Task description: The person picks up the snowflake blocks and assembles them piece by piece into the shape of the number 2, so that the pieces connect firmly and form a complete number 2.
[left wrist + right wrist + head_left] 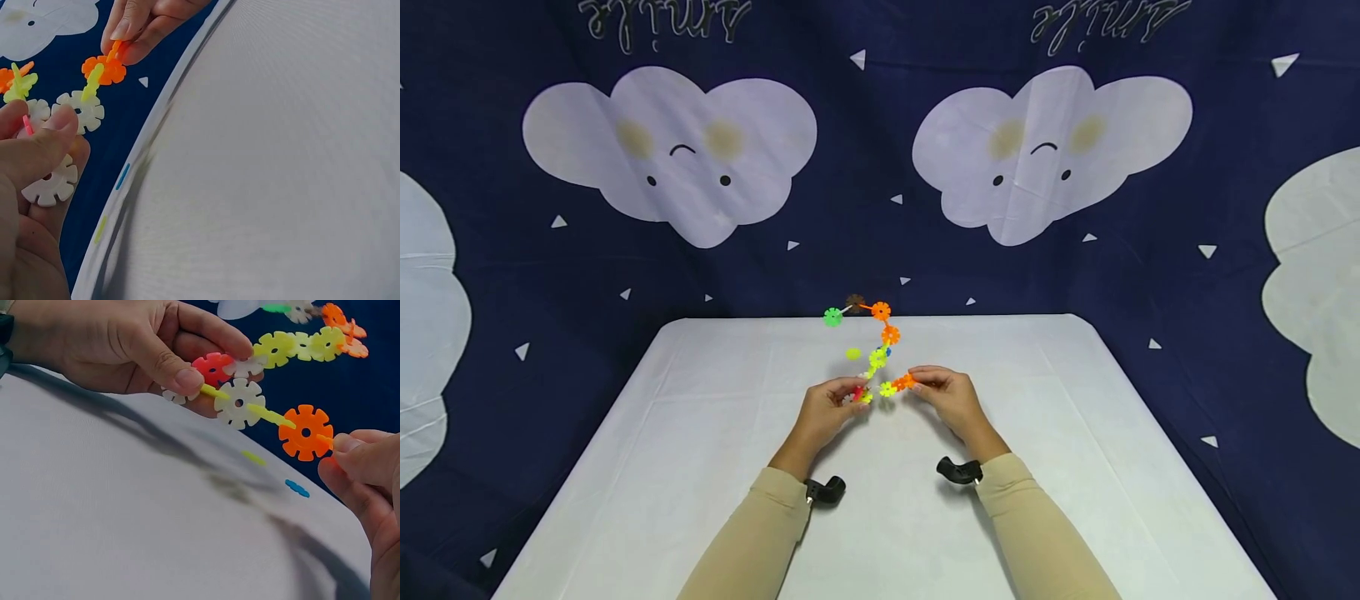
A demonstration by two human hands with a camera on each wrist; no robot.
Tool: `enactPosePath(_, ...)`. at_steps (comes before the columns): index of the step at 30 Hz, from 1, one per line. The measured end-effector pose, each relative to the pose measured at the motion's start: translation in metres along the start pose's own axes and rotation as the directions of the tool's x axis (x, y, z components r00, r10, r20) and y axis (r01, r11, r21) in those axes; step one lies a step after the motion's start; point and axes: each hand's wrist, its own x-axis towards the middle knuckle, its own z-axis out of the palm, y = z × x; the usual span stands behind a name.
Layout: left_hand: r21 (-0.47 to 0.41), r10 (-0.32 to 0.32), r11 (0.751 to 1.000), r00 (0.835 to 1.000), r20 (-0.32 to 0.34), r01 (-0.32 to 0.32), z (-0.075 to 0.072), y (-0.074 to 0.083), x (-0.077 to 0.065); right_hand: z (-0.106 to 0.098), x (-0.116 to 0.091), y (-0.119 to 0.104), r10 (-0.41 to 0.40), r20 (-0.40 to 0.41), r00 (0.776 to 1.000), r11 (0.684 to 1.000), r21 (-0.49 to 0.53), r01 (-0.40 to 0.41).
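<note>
A chain of slotted plastic snowflake discs [240, 404] is held up above the table between both hands. My left hand [823, 414] pinches it near a red disc [213, 369], with white and yellow discs around the fingers. With thumb and fingertips, my right hand [953, 402] pinches an orange disc at one end, joined edgewise to another orange disc [305, 432]. The far part of the chain curves up through yellow discs [877, 358] and orange discs [891, 335] to a brown disc [855, 303] and a green disc [832, 317]. Fingers partly hide the gripped discs.
On the white table [722, 500] beyond the hands lie a loose yellow disc [853, 353] and a blue disc [297, 488]. A dark blue cloth with clouds [670, 150] hangs behind the table's far edge. Black wrist mounts [826, 492] stick out from both sleeves.
</note>
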Motion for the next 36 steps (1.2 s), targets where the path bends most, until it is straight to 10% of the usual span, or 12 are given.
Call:
enactPosePath(11,-0.058,-0.037,0.998,0.989,-0.141,0.03,-0.001,-0.002,0.002,0.006,0.004,-0.002,0.022,-0.004,1.0,0.997,0.077,-0.021)
enactPosePath(20,-0.161,-0.088,0.986,0.968,-0.234,0.05,-0.007,-0.004,0.003,0.017,0.024,0.013,0.041,-0.024,0.999,0.956,-0.29,-0.046)
enactPosePath(27,-0.171,-0.094,0.984,0.97,-0.226,0.055,-0.007,-0.005,0.001,0.035,0.051,0.019,-0.044,0.198,0.979,0.763,-0.627,0.161)
enactPosePath(32,-0.145,-0.072,0.989,0.974,-0.213,0.042,-0.008,-0.003,0.002,0.049,0.066,0.013,0.071,0.298,0.952,0.598,-0.777,0.199)
enactPosePath(36,-0.153,-0.06,0.988,0.98,-0.19,0.031,-0.008,-0.002,0.004,0.055,0.071,0.013,0.046,0.278,0.959,0.571,-0.795,0.203)
